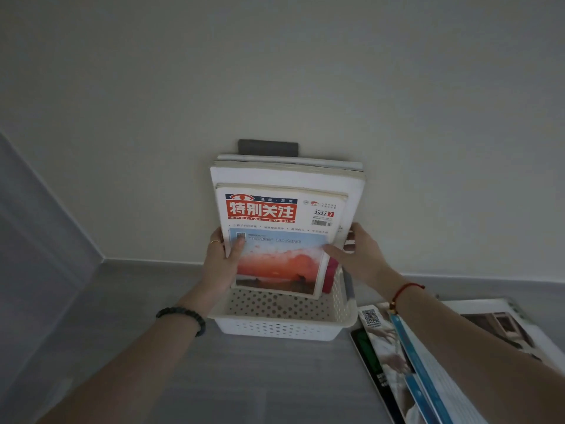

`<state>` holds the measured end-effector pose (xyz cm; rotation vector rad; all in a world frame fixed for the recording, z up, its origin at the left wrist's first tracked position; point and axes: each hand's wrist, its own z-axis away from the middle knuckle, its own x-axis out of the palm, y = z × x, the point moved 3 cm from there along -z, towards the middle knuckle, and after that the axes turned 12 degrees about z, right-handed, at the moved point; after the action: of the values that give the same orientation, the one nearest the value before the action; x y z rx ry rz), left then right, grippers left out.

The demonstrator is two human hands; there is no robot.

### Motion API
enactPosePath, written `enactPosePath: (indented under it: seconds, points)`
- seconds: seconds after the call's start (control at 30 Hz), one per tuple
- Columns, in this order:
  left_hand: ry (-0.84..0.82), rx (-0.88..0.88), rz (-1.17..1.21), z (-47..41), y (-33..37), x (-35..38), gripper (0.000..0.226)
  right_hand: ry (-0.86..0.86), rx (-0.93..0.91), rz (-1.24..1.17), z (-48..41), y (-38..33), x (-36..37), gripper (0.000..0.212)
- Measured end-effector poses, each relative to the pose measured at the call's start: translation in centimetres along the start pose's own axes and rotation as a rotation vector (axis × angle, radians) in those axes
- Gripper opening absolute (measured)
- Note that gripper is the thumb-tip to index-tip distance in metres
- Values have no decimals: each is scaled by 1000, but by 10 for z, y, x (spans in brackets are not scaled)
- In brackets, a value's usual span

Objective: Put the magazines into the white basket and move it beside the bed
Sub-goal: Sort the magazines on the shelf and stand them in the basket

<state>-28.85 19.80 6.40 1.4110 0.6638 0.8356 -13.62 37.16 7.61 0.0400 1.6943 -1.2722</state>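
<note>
Magazines, a stack of several, stand upright between our two hands. The long axis is vertical, and the lower edge seems to be inside the far part of the white basket. Our left hand pinches the left edge, with the thumb on the front cover and the fingers behind. Our right hand grips the right edge in a similar way. Both hands are equally near to the stack. The basket sits on the floor close to the wall, with its long side running left to right. Its near half is free, so we judge that the stack can be tipped toward us and laid flat. More loose magazines lie on the floor just right of the basket, not yet in.
</note>
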Motion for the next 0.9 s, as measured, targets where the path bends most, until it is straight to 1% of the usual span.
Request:
enactPosePath:
  seconds: [0.07, 0.13, 0.27, 0.33, 0.4, 0.5, 0.6, 0.67, 0.77, 0.83, 0.9]
  points:
    - [124, 46, 19, 12, -1, -2, 45, 16, 22, -6, 11, 11, -16, 50]
    - [188, 93, -18, 27, -3, -3, 52, 34, 21, 0, 28, 25, -37, 45]
    - [122, 226, -212, 72, 2, 26, 46, 46, 56, 32, 72, 72, -89, 34]
    - [24, 292, -283, 96, 7, 53, 45, 70, 96, 21, 95, 102, -116, 31]
    - [-112, 306, -334, 117, 5, 83, 46, 128, 138, 15, 117, 132, -140, 31]
    - [-327, 267, -406, 150, -8, 133, 55, 145, 204, -4, 150, 167, -166, 30]
    - [-497, 183, -500, 185, -31, 187, 65, 127, 272, -5, 179, 199, -182, 32]
    - [-605, 104, -555, 202, -52, 218, 69, 101, 313, -28, 197, 220, -189, 32]
    - [-758, 29, -784, 223, -82, 257, 74, 3, 337, 22, 220, 250, -193, 36]
    - [-794, 35, -977, 234, -99, 278, 77, -85, 346, 76, 232, 266, -197, 37]
    - [-796, 40, -1120, 243, -114, 294, 76, -136, 366, 78, 241, 281, -202, 33]
